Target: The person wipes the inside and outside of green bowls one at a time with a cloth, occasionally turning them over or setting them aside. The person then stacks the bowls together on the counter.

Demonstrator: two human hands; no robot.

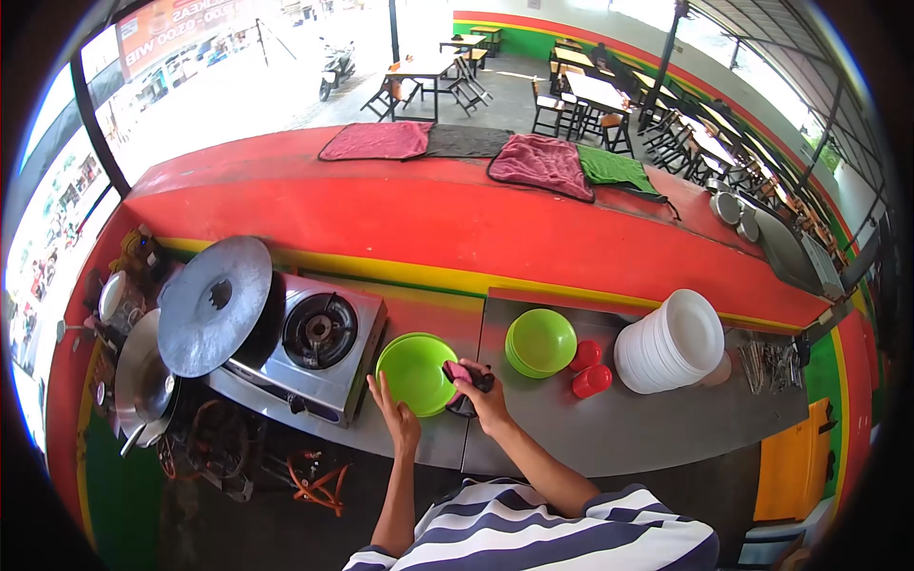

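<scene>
A lime-green bowl is on the metal counter, its open top facing me. My left hand is at the bowl's near left side, with fingers stretched out and nothing held. At the bowl's right rim, my right hand is closed around a pink and black item. That item looks soft, like a cloth, but its exact kind is hard to make out. Part of it hangs dark below my fingers. Just to the right stand more green bowls, stacked together, and two red cups.
Left of the bowl is a gas stove, with a large round metal lid and a wok beyond. Stacked white bowls and cutlery lie to the right. A red ledge bearing folded cloths rises behind the counter.
</scene>
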